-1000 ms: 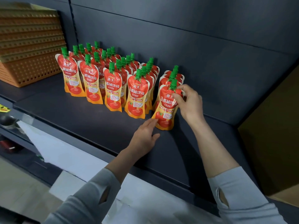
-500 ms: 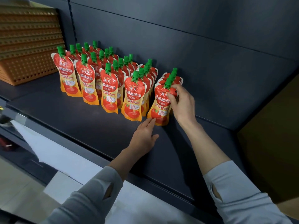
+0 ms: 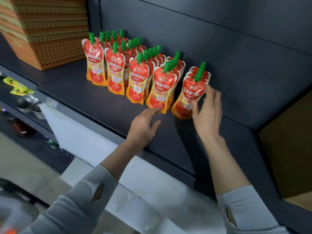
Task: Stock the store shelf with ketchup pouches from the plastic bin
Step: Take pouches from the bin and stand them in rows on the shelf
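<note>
1. Looking down through the head view, we see the ketchup pouches (image 3: 135,73) standing upright in five files on the dark shelf (image 3: 101,105). The files run from the middle of the shelf back toward its rear wall, green caps up.
2. The rightmost file is set slightly apart from the others. Its front pouch (image 3: 190,97) stands nearest the shelf's front edge in that file.
3. We find the right grip (image 3: 208,110) released. Its fingers are spread and nearly straight, the thumb lies against the front pouch's face, and the blurred fingertips sit at its right edge.
4. The left grip (image 3: 143,125) rests palm-down on the shelf near the front edge, also released. Its index fingertip touches the base of the fourth-file pouch (image 3: 160,92), just left of the front pouch.
5. A stack of orange baskets (image 3: 50,48) with perforated walls sits toward the shelf's left rear corner, apart from the pouches.
6. A brown cardboard box (image 3: 287,149) shows past the shelf's right end.
</note>
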### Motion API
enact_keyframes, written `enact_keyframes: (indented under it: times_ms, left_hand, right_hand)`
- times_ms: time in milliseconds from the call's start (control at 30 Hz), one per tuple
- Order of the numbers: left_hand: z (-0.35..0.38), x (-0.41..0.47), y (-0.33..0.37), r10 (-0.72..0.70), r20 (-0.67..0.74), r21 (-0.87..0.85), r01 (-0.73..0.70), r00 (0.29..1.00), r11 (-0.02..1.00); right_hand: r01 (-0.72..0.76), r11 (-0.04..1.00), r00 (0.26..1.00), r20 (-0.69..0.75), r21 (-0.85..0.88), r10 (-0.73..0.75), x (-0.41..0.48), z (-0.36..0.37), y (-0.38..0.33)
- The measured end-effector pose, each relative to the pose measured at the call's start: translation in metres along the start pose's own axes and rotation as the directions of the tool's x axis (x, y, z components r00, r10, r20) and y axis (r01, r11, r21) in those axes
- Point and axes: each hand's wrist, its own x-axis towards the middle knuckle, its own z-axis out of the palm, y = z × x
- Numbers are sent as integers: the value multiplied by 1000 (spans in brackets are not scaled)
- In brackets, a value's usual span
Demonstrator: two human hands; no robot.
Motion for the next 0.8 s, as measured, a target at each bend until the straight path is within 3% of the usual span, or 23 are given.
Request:
enact_keyframes:
  times_ms: [267,467,600,800]
  left_hand:
    - [-123,-102,-74,-135,-274,-23,134,952,991]
    - [-213,-227,-163,-469,-364,-35,491,805,870]
    - [-258,-330,-228,-682,-430,-73,730,591,679]
    - [-284,-432,-300,-868,-431,-212,908,246,362]
  right_hand:
    - [171,972,975,114,161,-191,-108,62,-119]
    - [236,897,896,273,374,-350,-212,133,-225]
    - [237,850,698,526,470,-485,-297,191,-302]
    - [191,864,153,856,465,-495,-395,276,-387]
